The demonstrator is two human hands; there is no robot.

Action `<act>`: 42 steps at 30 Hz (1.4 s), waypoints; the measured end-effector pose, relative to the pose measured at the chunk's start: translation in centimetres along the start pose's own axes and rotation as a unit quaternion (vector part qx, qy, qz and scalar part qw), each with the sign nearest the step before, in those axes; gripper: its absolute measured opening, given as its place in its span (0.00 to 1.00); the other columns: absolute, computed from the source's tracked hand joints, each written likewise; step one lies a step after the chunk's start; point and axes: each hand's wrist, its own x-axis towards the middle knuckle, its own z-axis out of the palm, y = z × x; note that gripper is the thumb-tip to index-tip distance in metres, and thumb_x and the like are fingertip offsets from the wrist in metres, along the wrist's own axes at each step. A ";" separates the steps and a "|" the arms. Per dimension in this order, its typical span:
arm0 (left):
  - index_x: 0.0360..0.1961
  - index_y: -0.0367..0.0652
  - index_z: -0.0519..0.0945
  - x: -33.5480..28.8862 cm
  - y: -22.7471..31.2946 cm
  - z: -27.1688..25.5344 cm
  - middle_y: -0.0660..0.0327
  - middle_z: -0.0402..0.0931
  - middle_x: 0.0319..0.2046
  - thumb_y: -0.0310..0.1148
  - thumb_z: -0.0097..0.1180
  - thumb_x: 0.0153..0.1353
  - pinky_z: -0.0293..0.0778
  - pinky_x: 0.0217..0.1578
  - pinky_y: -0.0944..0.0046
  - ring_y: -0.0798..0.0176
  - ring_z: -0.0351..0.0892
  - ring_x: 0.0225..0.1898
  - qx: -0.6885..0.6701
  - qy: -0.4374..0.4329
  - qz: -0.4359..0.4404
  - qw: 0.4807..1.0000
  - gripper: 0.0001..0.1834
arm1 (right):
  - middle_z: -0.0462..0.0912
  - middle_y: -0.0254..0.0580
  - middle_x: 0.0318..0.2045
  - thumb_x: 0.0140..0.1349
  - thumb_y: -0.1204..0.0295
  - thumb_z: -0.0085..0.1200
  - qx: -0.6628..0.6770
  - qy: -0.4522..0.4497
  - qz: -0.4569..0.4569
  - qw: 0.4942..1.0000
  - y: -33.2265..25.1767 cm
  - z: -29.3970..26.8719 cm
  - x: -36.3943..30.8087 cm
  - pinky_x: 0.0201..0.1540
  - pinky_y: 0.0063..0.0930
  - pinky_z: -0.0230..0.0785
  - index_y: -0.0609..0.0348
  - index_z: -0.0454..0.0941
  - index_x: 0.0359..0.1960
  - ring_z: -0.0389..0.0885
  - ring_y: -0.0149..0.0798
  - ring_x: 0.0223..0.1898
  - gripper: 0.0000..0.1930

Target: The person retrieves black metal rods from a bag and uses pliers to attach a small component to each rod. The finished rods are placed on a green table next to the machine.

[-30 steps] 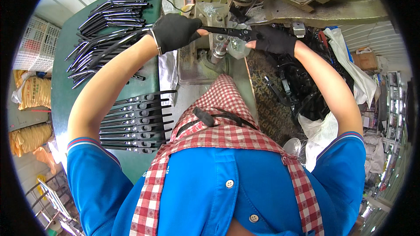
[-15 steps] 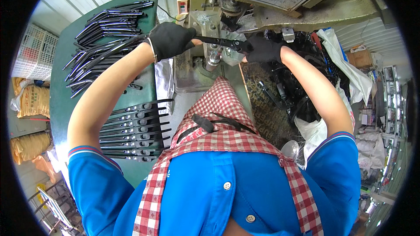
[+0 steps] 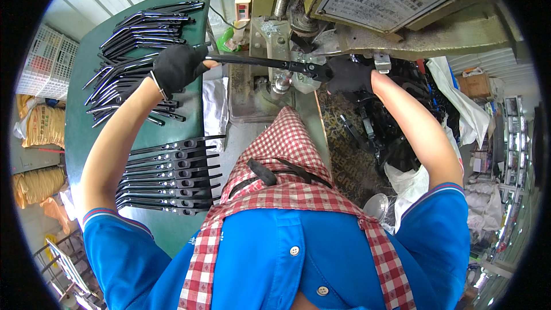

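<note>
My left hand (image 3: pixel 175 68), in a black fingerless glove, grips the left end of a long black metal handle piece (image 3: pixel 261 62). My right hand (image 3: pixel 349 74), also gloved in black, holds the piece's right end at the base of a green press machine (image 3: pixel 275 20). The piece lies level across the machine's work spot. On the green table (image 3: pixel 86 97) to my left lie a neat row of black handle pieces (image 3: pixel 169 175) near me and a loose heap of the same pieces (image 3: pixel 135 40) farther back.
A heap of black metal parts (image 3: pixel 379 132) fills a bin to my right, with white sacks (image 3: pixel 465 109) beyond it. A white plastic crate (image 3: pixel 46 60) and yellow sacks (image 3: pixel 37 126) stand left of the table. I wear a red checked apron over a blue shirt.
Both hands stay on the black piece at the machine; they have shifted slightly with it, and the view has tilted a little.
</note>
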 end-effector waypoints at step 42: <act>0.43 0.48 0.80 -16.6 -2.9 6.7 0.53 0.79 0.30 0.34 0.59 0.54 0.75 0.33 0.51 0.46 0.80 0.33 -0.092 -0.106 -0.112 0.984 0.14 | 0.80 0.60 0.43 0.59 0.59 0.48 -0.042 0.189 0.159 0.968 2.7 10.6 11.0 0.51 0.47 0.70 0.59 0.78 0.42 0.78 0.58 0.48 0.18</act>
